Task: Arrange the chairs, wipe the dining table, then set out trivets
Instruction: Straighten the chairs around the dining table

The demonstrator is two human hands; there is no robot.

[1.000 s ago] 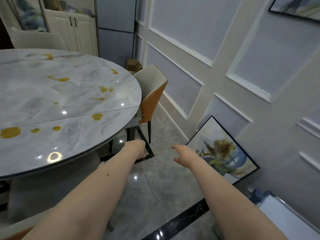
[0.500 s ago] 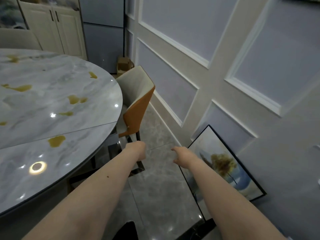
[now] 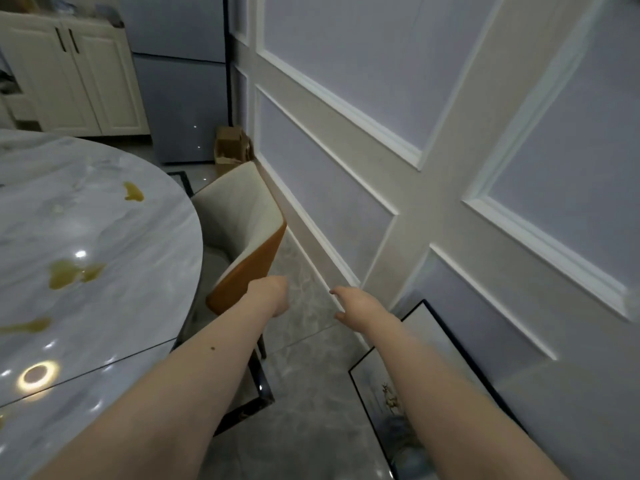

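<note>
Beside the round grey marble surface with yellow spills, the white chair with an orange back now looks much closer than a second ago. The left hand has curled fingers holding nothing; the right hand has fingers apart. Both reach toward it, so chair arranging comes first.

A framed picture with a thin dark frame stands on the grey tiled floor, leaning against the panelled wall at the lower right. The wall carries white mouldings around pale lilac panels. At its far end a brown cardboard box sits on the floor in the corner, just beside a tall grey fridge. Left of the fridge is a cream cabinet with two doors and dark handles.
</note>
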